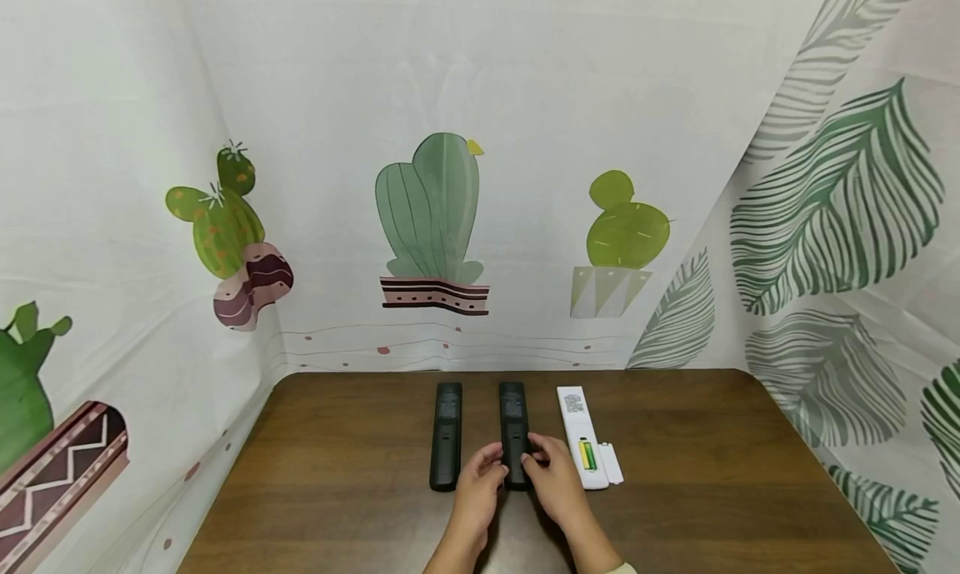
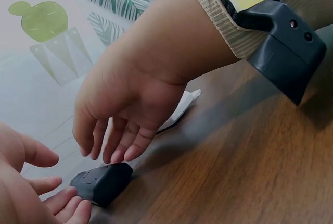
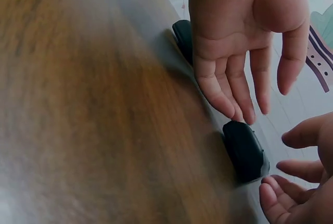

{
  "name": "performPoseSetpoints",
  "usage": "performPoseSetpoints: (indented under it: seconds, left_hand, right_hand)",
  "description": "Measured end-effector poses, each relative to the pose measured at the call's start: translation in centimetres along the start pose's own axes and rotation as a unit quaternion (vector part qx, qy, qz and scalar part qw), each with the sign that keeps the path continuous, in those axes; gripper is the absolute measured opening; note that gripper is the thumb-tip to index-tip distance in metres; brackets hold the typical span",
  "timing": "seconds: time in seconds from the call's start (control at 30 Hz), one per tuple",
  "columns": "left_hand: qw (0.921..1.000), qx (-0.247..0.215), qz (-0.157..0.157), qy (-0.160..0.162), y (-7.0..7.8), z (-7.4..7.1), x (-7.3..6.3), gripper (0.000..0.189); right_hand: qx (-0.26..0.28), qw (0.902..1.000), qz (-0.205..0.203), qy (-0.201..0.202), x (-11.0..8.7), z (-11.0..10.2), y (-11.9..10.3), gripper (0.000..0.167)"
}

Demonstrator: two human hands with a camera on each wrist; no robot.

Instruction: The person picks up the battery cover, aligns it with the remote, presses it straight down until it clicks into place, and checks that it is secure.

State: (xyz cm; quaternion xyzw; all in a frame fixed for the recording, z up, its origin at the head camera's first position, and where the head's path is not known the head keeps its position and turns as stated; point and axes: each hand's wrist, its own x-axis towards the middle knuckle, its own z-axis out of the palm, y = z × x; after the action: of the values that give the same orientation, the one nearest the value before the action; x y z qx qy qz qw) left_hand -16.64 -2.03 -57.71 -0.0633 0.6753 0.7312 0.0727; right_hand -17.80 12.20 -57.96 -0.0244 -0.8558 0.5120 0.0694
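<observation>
The middle black remote control [image 1: 513, 420] lies face down on the table, its back upward. My left hand [image 1: 477, 489] is at its lower left side, fingers loosely bent. At the opposite side is my right hand [image 1: 555, 478], thumb and index finger by the remote's edge. Both wrist views show fingertips close to the remote [image 2: 106, 183] [image 3: 243, 151]; whether they touch it is hard to tell. A white remote [image 1: 575, 424] lies to the right with its back open, a green-and-yellow battery [image 1: 587, 455] visible inside. Beside it is its white battery cover [image 1: 611, 463].
Another black remote [image 1: 446, 432] lies face down left of the middle one. All rest on a brown wooden table [image 1: 337, 474]. White cloth [image 1: 525, 74] printed with cacti and leaves hangs behind the table and along its sides.
</observation>
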Motion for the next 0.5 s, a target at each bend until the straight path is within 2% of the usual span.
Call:
performPoseSetpoints:
  seconds: [0.13, 0.27, 0.5]
  left_hand:
    - [0.9997, -0.017, 0.008, 0.013, 0.1, 0.0, 0.0, 0.042]
    - [0.9996, -0.028, 0.000, -0.001, 0.2, 0.1, -0.1, 0.037]
    - [0.9992, -0.034, -0.004, -0.021, 0.4, 0.8, -0.5, 0.035]
  right_hand:
    - [0.030, 0.9995, 0.003, 0.013, 0.1, -0.2, -0.3, 0.033]
    - [0.050, 0.9985, 0.011, 0.018, 0.2, -0.6, -0.6, 0.030]
    - [0.089, 0.9957, 0.000, 0.027, 0.4, -1.3, -1.1, 0.028]
